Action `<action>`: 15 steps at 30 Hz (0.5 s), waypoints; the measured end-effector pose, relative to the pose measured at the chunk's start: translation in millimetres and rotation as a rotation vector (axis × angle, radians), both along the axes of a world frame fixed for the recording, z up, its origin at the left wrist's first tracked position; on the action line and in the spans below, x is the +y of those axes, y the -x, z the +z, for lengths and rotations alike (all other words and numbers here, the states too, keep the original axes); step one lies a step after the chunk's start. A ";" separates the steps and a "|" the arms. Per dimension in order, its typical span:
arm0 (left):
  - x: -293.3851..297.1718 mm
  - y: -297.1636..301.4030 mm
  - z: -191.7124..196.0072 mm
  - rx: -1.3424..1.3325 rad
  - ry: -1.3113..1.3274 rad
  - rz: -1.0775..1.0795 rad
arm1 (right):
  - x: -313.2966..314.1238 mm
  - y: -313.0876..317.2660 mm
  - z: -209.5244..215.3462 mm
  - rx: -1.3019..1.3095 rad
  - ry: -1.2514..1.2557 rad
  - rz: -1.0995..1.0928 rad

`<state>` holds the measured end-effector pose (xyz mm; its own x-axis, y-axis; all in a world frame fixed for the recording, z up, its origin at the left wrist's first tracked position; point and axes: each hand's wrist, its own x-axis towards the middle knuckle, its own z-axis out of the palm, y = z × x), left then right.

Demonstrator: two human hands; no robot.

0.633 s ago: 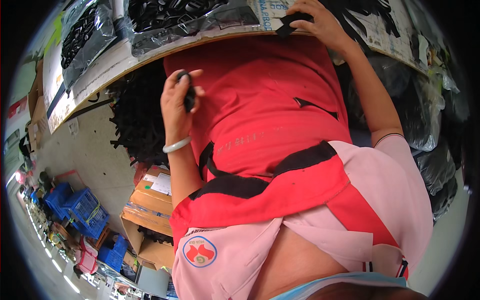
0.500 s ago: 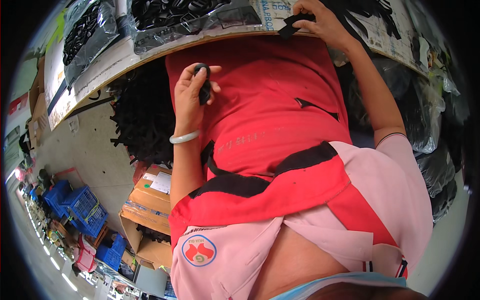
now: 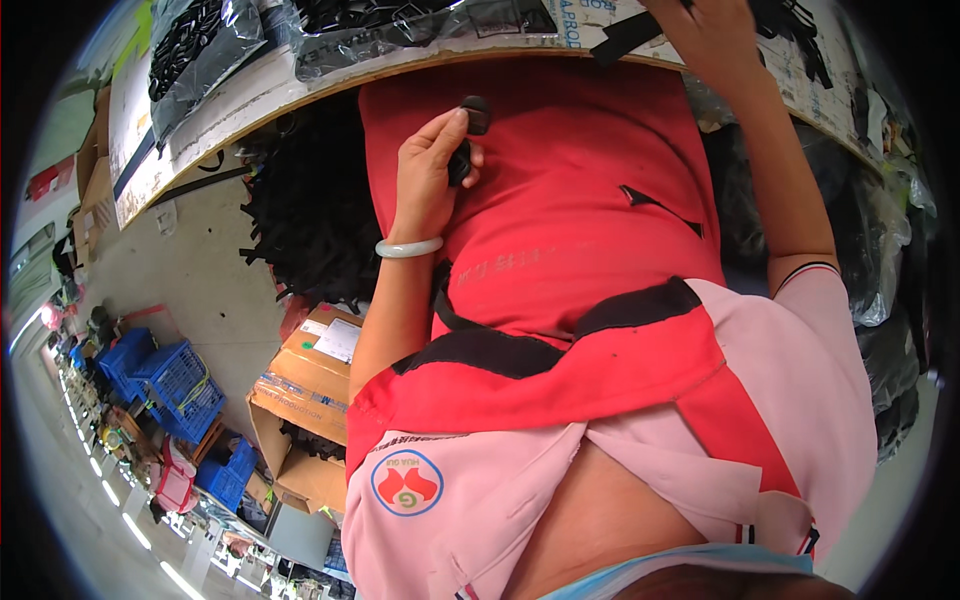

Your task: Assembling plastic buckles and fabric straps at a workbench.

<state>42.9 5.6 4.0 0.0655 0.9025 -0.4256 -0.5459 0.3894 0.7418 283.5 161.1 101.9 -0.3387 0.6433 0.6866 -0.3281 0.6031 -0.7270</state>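
Taking clock directions from the centre of the head view, your left hand (image 3: 430, 170) is near 12 o'clock, in front of your red cloth apron (image 3: 560, 210). Its thumb and fingers grasp a small, dark black piece (image 3: 477, 114) with a rounded end; more black shows lower in the curled fingers, and you cannot tell whether that is 1 piece or 2. A pale, smooth, ring-shaped bangle (image 3: 408, 248) circles that wrist.

Your right hand (image 3: 710, 40) is at 1 o'clock, over the white-topped, wood-edged table (image 3: 200, 150). A flat black strap (image 3: 630, 36) lies at the table edge and reaches your right fingers; the top of the view cuts off the fingertips, so you cannot tell if they grasp it.

On the table, 2 clear plastic bags of small black pieces lie at 10 to 12 o'clock. A brown cardboard carton (image 3: 285, 400) stands at 8 o'clock.
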 end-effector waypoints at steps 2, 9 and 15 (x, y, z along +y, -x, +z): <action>-1.1 -3.5 8.9 0.027 0.033 0.072 | -26.8 -14.4 27.6 -1.157 -0.282 -0.291; -4.7 -9.9 28.2 -0.249 0.029 0.005 | -72.3 42.6 -42.2 -0.860 -0.221 0.072; -8.9 -15.0 42.9 0.097 -0.131 0.096 | -84.2 57.6 -44.1 -0.404 0.898 0.297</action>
